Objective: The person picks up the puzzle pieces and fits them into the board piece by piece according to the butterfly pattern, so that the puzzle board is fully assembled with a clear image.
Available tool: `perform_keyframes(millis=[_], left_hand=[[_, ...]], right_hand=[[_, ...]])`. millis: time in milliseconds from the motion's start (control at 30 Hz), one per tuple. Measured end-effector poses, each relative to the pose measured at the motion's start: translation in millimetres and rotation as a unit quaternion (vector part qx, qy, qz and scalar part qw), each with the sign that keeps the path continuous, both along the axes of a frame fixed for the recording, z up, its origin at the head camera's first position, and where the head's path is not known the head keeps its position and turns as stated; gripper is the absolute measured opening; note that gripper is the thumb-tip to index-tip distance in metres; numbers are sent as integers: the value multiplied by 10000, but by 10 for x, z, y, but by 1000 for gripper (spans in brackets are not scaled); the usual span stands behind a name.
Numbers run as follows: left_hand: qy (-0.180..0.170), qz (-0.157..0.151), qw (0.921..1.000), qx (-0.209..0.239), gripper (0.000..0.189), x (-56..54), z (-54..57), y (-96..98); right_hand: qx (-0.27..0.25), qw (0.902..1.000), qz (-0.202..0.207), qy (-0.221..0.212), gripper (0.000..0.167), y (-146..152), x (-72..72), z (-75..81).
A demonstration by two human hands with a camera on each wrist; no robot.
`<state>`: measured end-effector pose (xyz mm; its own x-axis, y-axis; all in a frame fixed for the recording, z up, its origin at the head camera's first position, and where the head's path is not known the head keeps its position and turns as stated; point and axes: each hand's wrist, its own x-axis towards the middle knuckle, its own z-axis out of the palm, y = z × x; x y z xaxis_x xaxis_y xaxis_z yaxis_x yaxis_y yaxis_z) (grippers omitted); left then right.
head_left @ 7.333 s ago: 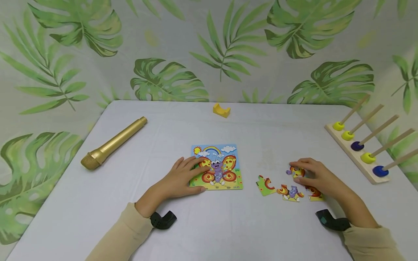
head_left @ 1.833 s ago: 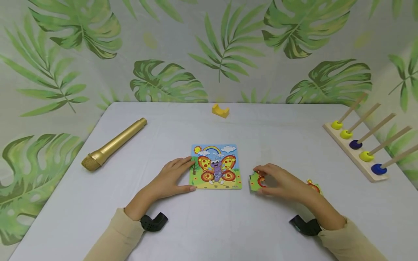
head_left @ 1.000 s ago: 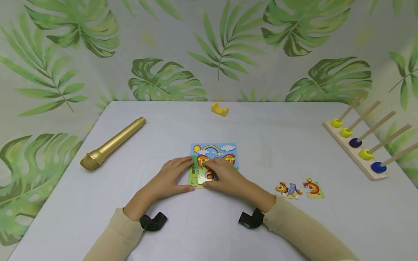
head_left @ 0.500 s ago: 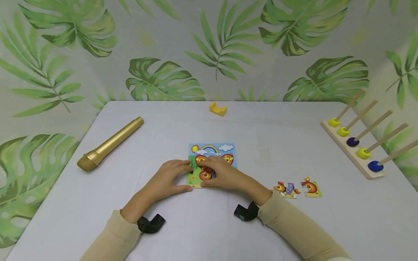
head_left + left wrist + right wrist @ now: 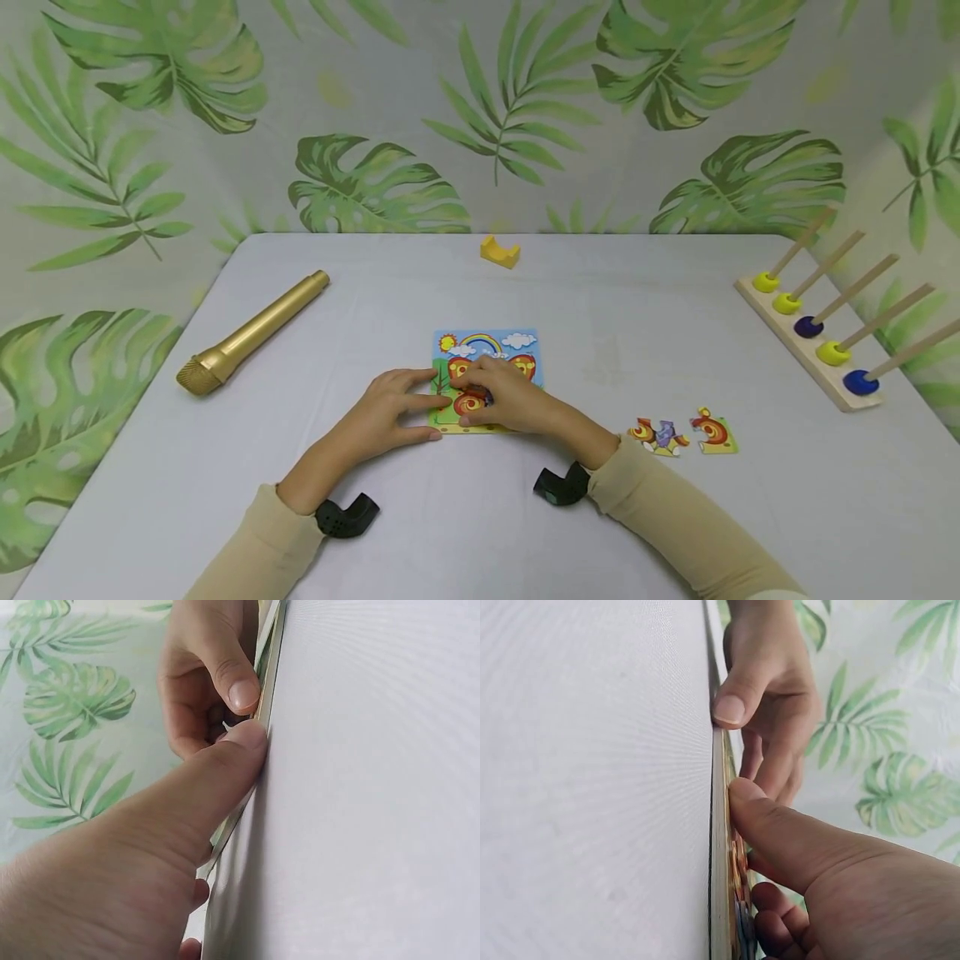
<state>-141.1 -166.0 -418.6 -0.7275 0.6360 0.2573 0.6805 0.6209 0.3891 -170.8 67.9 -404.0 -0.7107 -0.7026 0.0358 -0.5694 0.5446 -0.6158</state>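
A square butterfly jigsaw board (image 5: 487,340) lies flat on the table in the head view. My right hand (image 5: 517,400) reaches over it, thumb and curled fingers around a green-and-red puzzle piece (image 5: 469,403) at the board's lower left. The hand hides the middle of the board. At the board's left side, my left hand (image 5: 382,412) has its fingers extended. One fingertip touches the piece, and the thumb rests at the front-left corner. Both wrist views show the thumbs at the board's edge (image 5: 718,825). Two loose puzzle pieces, one with purple (image 5: 662,436) and one red-ringed (image 5: 715,432), lie to the right.
A gold toy microphone (image 5: 255,331) lies at the left of the white table. A yellow notched block (image 5: 499,252) sits at the back. On the right stands a wooden peg rack (image 5: 810,343) with yellow and blue beads.
My right hand has carried the green-and-red piece from the right onto the board's lower left, and the piece has turned flatter. A left finger has moved in to touch it.
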Motion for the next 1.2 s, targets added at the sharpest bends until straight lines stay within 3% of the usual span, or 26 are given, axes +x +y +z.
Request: perform_keyframes(millis=[133, 267, 367, 633, 800, 967, 1200], left_hand=[[-85, 41, 10000, -1, 40, 4, 17, 0], [-154, 94, 9998, 5, 40, 3, 26, 0], [-183, 131, 9997, -25, 40, -3, 23, 1], [-293, 204, 9994, -38, 41, -6, 13, 2], [-318, 268, 9991, -57, 41, -8, 5, 4], [-324, 272, 9991, -28, 41, -6, 4, 10], [-327, 281, 9991, 31, 41, 1, 6, 11]], right_hand=[[-96, 9997, 16, -227, 50, 16, 2, 18], [-521, 9956, 67, -780, 55, 96, -3, 79], [-879, 9920, 24, -909, 58, 212, 12, 168], [-1343, 9899, -421, 155, 62, 800, 229, 465], [-1311, 9846, -906, 718, 67, 1233, 429, 510], [-1161, 9818, -1274, 803, 71, 1582, 616, 452], [-750, 9784, -1840, 566, 74, 1885, 779, 287]])
